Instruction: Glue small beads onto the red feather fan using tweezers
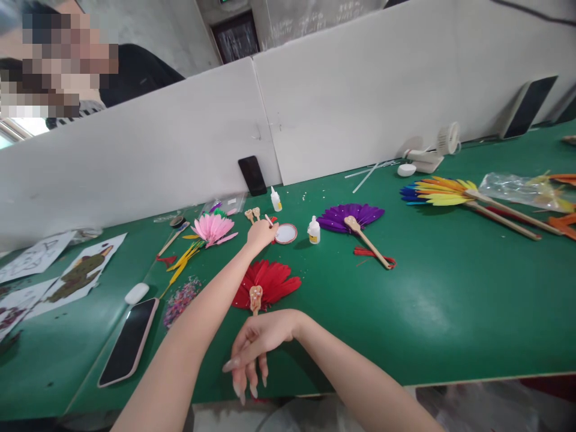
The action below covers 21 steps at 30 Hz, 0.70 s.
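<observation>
One right hand (261, 337), lower centre of the frame, fingers loosely curled, whether gripping cannot be told | red feather fan (273, 281), just below centre, handle running under that hand | left hand (260, 235), centre, pinching small pale stick (269, 220) beside red-rimmed white dish (287, 237) | purple feather fan (353, 217), right of centre | black phone (252, 176), above centre

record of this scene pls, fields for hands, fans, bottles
left hand: by the round white dish, grip unclear
right hand: at the handle end of the red fan, hold unclear
purple fan: lying right of the dish
white bottles: two, upright, near the dish
pink feathers: left of the left hand
surface: green table
</observation>
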Each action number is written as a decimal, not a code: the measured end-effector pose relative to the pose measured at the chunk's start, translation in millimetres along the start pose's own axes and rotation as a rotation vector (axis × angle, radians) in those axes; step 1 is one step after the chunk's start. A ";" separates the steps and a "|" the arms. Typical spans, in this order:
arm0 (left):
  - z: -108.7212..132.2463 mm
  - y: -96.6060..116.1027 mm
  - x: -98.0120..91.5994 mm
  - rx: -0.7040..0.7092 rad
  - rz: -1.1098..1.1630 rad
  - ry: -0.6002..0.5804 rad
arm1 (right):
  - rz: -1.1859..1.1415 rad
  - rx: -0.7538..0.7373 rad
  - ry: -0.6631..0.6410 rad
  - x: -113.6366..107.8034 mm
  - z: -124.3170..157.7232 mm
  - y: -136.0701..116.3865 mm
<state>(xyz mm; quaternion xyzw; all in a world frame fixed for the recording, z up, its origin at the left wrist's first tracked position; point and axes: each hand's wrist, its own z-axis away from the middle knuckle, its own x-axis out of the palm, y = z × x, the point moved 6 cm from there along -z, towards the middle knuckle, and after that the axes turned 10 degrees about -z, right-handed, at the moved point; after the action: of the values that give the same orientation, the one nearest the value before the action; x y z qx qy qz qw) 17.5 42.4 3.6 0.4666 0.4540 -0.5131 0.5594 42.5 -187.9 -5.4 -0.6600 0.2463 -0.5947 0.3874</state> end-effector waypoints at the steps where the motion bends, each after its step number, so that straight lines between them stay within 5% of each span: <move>1: 0.7 -0.5 0.3 -0.001 0.007 0.002 | 0.002 -0.008 0.007 -0.1 0.1 -0.4; 11: 7.2 -1.0 -1.3 -0.001 0.131 0.064 | 0.026 -0.067 0.100 -10.3 -5.7 -2.6; 21: 37.1 -16.4 -33.2 0.065 0.419 0.275 | 0.141 -0.318 0.450 -21.8 18.0 -30.2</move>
<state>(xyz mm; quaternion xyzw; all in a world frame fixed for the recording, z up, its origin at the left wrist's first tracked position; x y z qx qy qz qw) 0.2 10.2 41.1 0.6338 0.4026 -0.3321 0.5709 52.3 -149.4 6.1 -0.5451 0.4616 -0.6516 0.2551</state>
